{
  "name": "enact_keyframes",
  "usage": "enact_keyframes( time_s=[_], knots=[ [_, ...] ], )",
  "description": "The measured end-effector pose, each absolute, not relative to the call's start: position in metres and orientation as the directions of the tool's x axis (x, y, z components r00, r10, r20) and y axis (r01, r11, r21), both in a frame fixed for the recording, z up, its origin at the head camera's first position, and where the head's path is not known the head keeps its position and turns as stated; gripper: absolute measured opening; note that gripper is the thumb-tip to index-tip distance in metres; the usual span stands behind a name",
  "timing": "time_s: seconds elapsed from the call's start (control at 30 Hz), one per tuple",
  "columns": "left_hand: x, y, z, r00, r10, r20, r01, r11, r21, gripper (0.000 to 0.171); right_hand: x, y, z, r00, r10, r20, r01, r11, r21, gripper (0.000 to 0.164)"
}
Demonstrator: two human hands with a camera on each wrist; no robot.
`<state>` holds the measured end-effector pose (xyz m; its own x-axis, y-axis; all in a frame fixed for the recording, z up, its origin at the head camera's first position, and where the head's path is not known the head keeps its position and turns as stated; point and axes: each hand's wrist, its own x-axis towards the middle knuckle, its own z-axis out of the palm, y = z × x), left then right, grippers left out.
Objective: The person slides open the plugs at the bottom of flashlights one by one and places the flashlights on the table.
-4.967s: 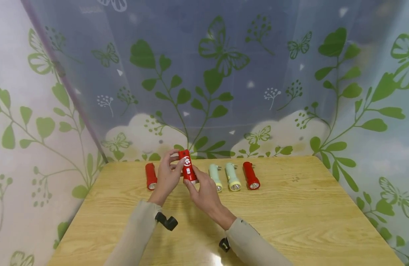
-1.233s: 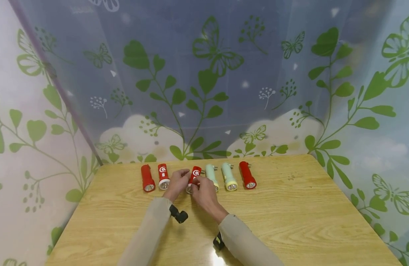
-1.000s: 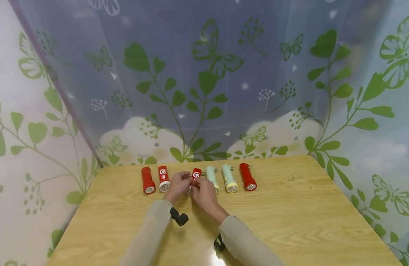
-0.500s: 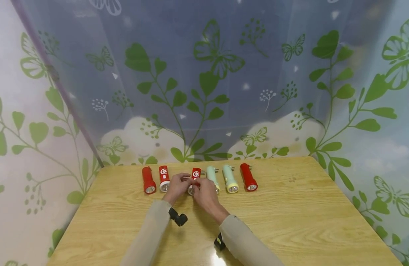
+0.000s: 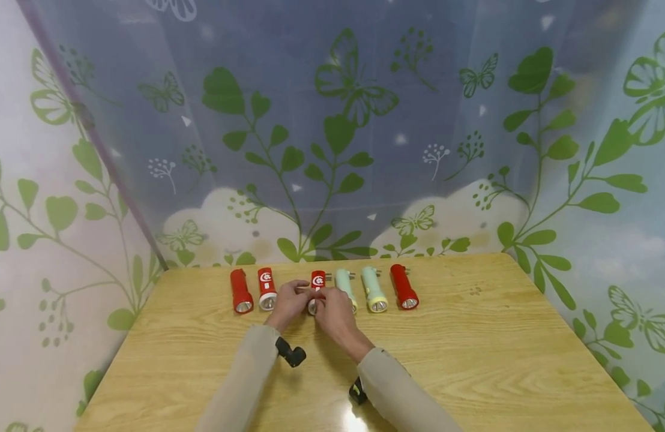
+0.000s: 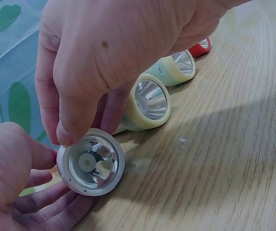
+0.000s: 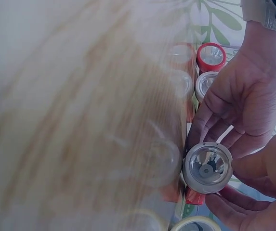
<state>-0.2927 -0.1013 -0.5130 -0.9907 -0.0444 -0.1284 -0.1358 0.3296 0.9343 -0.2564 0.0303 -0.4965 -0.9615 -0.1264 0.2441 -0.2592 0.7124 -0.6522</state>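
Gripped by both hands, the held torch (image 5: 318, 278) lies on the table (image 5: 473, 354) with its lens end toward the person. Right hand (image 5: 336, 313): thumb and fingers pinch the held torch at its head, with the thumb against the edge of the white rim (image 6: 116, 180). Left hand (image 5: 289, 306): thumb and fingers curl against the left side of the held torch, close behind the rim. Both grips are narrow, set to the width of the torch. Fingertips of the two hands come together over the held torch; whether they touch one another cannot be told. The exposed far end is red and bears a round white emblem; two plug pins (image 5: 328, 278) project from its right side. The lens (image 6: 95, 161) shows a silvery reflector with a small central disc. Left of the held torch, just past the left hand, lies the white-rimmed torch (image 5: 266, 285); farther left lies the plain red torch (image 5: 240, 290). Right of the held torch, the near green torch (image 5: 343, 281) lies just beside it, partly covered by the right hand. Next come the far green torch (image 5: 373, 285) and, farthest right, the second red torch (image 5: 402, 285). Beige sleeves (image 5: 236, 373), each with a black wrist camera (image 5: 294, 355), extend from the near side of the held torch. Beyond the held torch hangs a leaf-and-butterfly curtain (image 5: 273, 198).
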Motion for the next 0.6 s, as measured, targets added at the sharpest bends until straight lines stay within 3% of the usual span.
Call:
enact_keyframes(
  time_s=[0.6],
  knots=[
    [-0.2929, -0.099, -0.5105, -0.994, -0.053, -0.094, -0.108, 0.404, 0.908, 0.037, -0.2572, 0.0336, -0.4915, -0.943, -0.129, 0.308, -0.3, 0.733, -0.611, 0.012]
  ],
)
